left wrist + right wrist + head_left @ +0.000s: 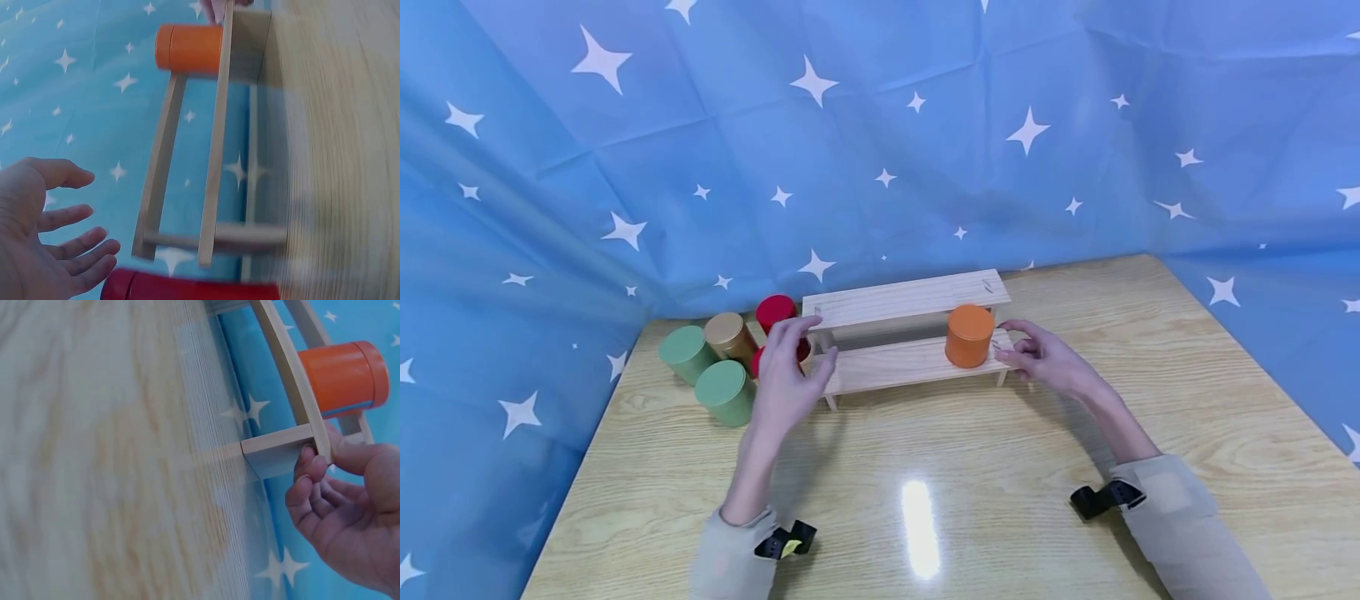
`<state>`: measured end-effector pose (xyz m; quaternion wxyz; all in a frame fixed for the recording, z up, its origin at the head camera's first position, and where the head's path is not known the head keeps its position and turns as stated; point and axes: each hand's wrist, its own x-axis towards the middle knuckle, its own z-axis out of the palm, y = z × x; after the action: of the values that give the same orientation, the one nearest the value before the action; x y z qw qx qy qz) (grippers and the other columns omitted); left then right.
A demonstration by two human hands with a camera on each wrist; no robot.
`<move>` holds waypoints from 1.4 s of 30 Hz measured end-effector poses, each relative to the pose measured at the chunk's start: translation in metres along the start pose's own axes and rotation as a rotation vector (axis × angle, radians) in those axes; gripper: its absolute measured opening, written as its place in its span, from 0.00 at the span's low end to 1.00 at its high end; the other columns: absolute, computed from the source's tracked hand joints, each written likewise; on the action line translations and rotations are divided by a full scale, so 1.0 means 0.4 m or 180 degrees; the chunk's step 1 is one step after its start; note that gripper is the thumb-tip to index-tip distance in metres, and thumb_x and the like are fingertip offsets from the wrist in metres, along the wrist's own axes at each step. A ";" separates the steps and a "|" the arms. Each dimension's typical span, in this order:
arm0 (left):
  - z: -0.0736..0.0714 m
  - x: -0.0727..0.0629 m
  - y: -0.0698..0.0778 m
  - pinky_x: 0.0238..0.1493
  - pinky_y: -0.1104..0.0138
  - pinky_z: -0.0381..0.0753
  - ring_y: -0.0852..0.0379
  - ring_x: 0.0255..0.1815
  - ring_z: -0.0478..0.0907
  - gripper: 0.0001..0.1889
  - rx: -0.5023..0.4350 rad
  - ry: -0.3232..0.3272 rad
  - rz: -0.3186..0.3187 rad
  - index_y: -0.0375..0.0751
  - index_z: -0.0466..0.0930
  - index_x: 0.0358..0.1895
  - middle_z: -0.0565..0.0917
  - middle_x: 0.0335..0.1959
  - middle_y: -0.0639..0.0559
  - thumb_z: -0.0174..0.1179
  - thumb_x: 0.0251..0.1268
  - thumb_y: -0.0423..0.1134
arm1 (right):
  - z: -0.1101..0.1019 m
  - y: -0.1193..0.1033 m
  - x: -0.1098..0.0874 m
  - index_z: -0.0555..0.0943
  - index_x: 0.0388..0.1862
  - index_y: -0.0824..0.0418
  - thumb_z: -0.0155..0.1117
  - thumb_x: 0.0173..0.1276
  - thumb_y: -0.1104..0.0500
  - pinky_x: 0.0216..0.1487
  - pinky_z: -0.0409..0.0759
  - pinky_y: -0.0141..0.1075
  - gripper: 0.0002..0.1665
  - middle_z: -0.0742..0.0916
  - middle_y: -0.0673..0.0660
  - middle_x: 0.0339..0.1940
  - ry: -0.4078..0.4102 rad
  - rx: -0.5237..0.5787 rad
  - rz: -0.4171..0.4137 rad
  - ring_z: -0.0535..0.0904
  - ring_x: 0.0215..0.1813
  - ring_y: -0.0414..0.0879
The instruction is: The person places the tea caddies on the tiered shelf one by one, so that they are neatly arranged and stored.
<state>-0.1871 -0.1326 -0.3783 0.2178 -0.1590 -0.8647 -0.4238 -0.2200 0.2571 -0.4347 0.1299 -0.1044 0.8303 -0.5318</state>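
Note:
A pale wooden two-tier rack [895, 367] stands on the table near the back curtain. My right hand [1048, 358] pinches the right end of its lower board between thumb and fingers, as the right wrist view shows close up [350, 500]. Just left of those fingers, an orange canister [968, 337] stands upright on the lower board. My left hand [784, 387] hovers at the rack's left end, fingers spread and holding nothing. In the left wrist view a red canister [187, 287] lies just beyond these fingers. The left hand partly hides the red canisters [775, 310] in the head view.
Left of the rack stand two green canisters [726, 392] and a brown one [727, 332], close together. A blue star-patterned curtain [880, 150] hangs behind and along the sides. The wood-grain table [1000, 500] stretches in front, with a bright light reflection.

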 end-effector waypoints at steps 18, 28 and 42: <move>-0.131 -0.005 -0.096 0.58 0.45 0.74 0.38 0.56 0.72 0.22 0.0149 0.0423 -0.0448 0.32 0.78 0.59 0.75 0.57 0.37 0.68 0.61 0.31 | 0.006 -0.017 -0.001 0.54 0.79 0.67 0.61 0.77 0.57 0.30 0.77 0.40 0.40 0.77 0.61 0.31 -0.0009 0.0123 0.0024 0.74 0.29 0.51; -0.165 -0.034 -0.137 0.59 0.44 0.71 0.37 0.57 0.72 0.24 0.0403 0.0324 -0.0844 0.32 0.76 0.62 0.74 0.58 0.36 0.66 0.63 0.35 | 0.004 -0.015 -0.001 0.54 0.78 0.67 0.60 0.77 0.57 0.31 0.78 0.40 0.39 0.77 0.62 0.31 -0.0008 0.0084 0.0016 0.74 0.29 0.52; -0.192 -0.075 -0.193 0.63 0.40 0.67 0.34 0.62 0.67 0.29 0.0750 -0.0031 -0.1262 0.33 0.72 0.65 0.69 0.63 0.33 0.67 0.63 0.40 | -0.001 -0.011 -0.004 0.54 0.79 0.67 0.60 0.77 0.56 0.31 0.77 0.40 0.40 0.77 0.61 0.31 0.0031 0.0048 0.0034 0.75 0.29 0.52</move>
<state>-0.1783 -0.2425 -0.4029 0.1432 0.0384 -0.9235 -0.3537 -0.2183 0.2560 -0.4303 0.1294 -0.0964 0.8275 -0.5378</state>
